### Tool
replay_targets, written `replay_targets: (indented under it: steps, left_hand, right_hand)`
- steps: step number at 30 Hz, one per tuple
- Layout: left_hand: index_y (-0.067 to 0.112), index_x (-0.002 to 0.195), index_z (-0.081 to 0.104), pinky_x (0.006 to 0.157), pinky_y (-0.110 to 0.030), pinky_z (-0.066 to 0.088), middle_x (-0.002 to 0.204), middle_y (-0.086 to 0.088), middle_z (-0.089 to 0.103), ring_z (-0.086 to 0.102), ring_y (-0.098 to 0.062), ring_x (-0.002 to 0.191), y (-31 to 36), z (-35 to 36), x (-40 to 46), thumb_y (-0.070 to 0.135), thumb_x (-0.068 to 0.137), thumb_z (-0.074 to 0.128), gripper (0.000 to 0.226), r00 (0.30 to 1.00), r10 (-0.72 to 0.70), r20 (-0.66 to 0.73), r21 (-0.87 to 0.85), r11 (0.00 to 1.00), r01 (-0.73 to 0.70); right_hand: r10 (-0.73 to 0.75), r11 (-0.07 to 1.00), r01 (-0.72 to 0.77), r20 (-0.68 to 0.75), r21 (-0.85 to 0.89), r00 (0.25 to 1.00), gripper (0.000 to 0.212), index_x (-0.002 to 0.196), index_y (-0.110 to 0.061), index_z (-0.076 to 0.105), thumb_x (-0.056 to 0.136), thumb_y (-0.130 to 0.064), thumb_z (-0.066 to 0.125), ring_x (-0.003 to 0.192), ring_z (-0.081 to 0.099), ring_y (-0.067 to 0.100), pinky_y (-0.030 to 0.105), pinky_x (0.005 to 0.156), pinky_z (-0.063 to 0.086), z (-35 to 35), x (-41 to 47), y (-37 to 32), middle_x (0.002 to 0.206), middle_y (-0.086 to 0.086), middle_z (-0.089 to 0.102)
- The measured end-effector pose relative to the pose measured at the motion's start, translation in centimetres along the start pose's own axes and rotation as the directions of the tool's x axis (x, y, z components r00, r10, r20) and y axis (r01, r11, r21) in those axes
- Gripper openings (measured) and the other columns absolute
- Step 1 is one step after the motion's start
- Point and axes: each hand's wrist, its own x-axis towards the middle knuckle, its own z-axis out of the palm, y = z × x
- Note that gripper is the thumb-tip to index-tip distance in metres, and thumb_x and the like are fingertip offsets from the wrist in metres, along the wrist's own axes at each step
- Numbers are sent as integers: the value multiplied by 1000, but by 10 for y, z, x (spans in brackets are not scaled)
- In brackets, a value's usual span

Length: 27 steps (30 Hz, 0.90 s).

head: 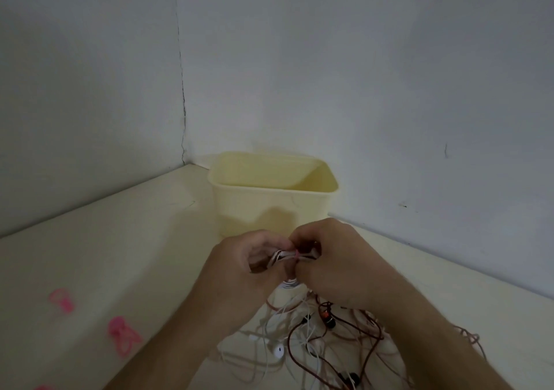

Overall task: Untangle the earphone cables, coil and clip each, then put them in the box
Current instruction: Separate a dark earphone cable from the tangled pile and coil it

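Left hand (pixel 254 265) and right hand (pixel 332 265) pinch a coiled white cable (pixel 284 256) at its pink clip (pixel 296 254), before the yellow box (pixel 269 206).

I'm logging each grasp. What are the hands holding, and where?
Both hands grip a coiled white earphone cable: left hand its left end, right hand beside the pink clip around its middle.

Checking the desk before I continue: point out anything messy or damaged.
The loose earphone cables lie in a tangled heap under both wrists. A dark crack runs down the wall corner behind the yellow box. Pink clips lie scattered on the left.
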Motion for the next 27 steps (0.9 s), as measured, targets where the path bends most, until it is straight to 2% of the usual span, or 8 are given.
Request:
replay_targets:
  steps: [6,8,10,14,18,23,25,27]
  left_hand:
    - [24,102,78,94,-47,62,96,4,82,79,-15,93,-1,1,0,5,84,85,27,998,-56,-8,47,997,56]
    - [29,101,78,94,-44,61,99,8,82,78,-11,96,-2,0,1,10,85,85,26,998,-50,-28,75,996,52]
    - [32,100,78,95,-42,61,100,11,81,77,-8,98,-2,0,1,14,86,86,24,998,-41,-48,89,995,45]
    - [32,101,78,93,-39,61,97,14,81,77,-4,95,0,1,-1,8,92,77,26,996,22,-82,142,990,-10]
    - [29,103,78,87,-41,62,93,12,81,77,-7,88,3,3,-3,6,97,71,24,993,89,-79,187,980,-72]
    - [33,103,75,80,-32,61,93,17,77,75,-4,88,3,2,-3,3,96,69,31,980,180,-86,322,936,-143]
    - [35,104,74,79,-29,59,94,19,76,73,-3,89,3,2,-3,6,97,69,31,974,210,-88,370,914,-164]
    - [36,105,73,79,-25,57,97,21,75,72,-1,91,2,2,-3,8,97,69,29,969,228,-98,408,897,-170]
  right_hand:
    - [11,998,-12,-22,-67,1000,14,78,-26,74,84,-15,70,59,54,0,15,52,41,1,-1,4,59,-20,59]
    - [15,998,-16,-26,-60,1000,15,74,-28,72,84,-18,71,59,54,1,15,52,40,1,-1,3,58,-19,59]
    - [13,999,-15,-44,-44,999,7,78,-28,75,84,-24,75,60,56,2,16,51,41,2,-1,3,63,-14,64]
    - [20,1000,-20,-70,-3,997,6,80,-28,76,85,-25,73,60,57,4,18,52,43,4,0,1,68,-7,68]
    - [45,999,-43,-77,28,996,15,73,-31,73,87,-24,73,57,56,2,16,51,42,4,2,1,64,-12,66]
    - [51,998,-49,-63,37,997,14,75,-29,73,89,-27,74,58,56,2,18,52,42,6,3,2,65,-12,65]
    - [59,997,-56,-61,46,996,13,76,-28,73,89,-28,74,58,55,3,20,53,43,7,3,2,65,-11,65]
    - [74,995,-69,-61,77,995,12,77,-27,73,89,-26,73,59,60,6,30,59,52,7,4,1,67,-8,67]
